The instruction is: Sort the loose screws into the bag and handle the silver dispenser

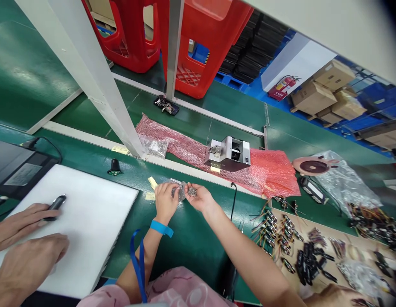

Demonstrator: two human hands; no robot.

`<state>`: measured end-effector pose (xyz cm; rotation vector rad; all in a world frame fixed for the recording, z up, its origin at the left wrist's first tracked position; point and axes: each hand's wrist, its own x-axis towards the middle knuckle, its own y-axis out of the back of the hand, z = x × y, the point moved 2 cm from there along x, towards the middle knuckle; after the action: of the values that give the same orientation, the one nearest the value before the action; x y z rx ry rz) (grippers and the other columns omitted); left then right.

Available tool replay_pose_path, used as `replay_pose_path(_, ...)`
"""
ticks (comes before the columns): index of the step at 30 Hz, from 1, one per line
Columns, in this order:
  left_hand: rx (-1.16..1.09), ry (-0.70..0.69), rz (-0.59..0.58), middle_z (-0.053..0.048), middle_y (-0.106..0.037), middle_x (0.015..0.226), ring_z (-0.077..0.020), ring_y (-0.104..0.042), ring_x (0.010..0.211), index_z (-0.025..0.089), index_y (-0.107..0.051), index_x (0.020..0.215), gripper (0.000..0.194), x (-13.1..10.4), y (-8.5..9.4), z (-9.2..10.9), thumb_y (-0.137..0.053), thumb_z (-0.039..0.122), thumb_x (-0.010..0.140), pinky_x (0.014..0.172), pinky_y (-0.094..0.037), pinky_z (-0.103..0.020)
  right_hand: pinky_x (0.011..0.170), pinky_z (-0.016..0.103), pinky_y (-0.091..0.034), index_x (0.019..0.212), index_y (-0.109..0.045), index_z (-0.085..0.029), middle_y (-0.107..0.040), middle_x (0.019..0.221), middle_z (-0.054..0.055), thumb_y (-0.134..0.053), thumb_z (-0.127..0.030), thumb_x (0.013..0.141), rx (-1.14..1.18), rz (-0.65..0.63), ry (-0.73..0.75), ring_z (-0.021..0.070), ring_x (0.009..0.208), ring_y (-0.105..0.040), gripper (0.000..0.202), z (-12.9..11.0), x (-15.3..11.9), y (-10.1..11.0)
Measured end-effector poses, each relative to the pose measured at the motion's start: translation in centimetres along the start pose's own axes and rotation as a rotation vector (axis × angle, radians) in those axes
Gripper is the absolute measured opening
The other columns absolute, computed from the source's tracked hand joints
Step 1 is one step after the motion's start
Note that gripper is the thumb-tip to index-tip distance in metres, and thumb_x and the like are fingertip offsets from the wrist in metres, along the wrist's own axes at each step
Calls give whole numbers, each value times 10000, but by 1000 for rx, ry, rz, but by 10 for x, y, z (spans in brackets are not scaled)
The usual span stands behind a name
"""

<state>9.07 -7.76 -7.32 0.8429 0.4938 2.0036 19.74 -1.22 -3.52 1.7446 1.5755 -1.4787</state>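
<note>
A small heap of metal pieces (192, 192) lies in the right hand (202, 199), which is turned palm up with its fingers curled under them, above the green tabletop (188, 238). Just beside it, the left hand (165, 199), a blue band (161, 228) around its wrist, grips a clear plastic bag (179, 192) between thumb and fingers. Two yellow notes (149, 196) lie near the left hand. Farther back, a gray machine (228, 153) stands on pink bubble wrap (181, 138), and another clear bag (157, 147) lies at the wrap's left end. A black plug-like part (114, 167) stands on the left. There, a co-worker's hands (20, 226) are over a white foam board (89, 234), one holding a black pen-shaped device (57, 205). On the right, wired parts (271, 224) and black cases (308, 264) cover a brown board (326, 234).
</note>
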Motion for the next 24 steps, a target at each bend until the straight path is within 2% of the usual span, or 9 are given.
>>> replay_pose_path(3,-5,-15,-3,-26,-613,840,-221,-524,864,204,-610,851,50,1,1,0,-565,227,852,831,-370,-374,536,163,-521,817,-528,-92,-552,710,4,-329,-86,959,3,62,-43,63,574,-557,244,2,-3,-1)
replay_pose_path(8,-18,-40,-2,-26,-613,844,-215,-524,866,204,-609,845,70,1,2,1,-550,236,864,829,-374,-370,542,179,-527,904,-554,-86,-585,766,5,-421,-113,950,-66,117,-20,74,622,-582,143,-1,2,1)
replay_pose_path(13,-21,-57,-2,-29,-614,848,-213,-523,870,206,-611,845,81,1,2,2,-540,238,870,834,-372,-368,532,189,-520,938,-583,-95,-599,784,0,-541,-218,920,-184,107,1,71,607,-573,131,-5,10,3)
replay_pose_path(24,-30,-152,-66,-35,-622,859,-206,-535,864,215,-624,862,122,4,4,-2,-513,259,888,829,-377,-369,506,165,-511,931,-591,-84,-608,797,6,-569,-165,896,-396,22,-78,69,613,-582,91,-5,13,-4)
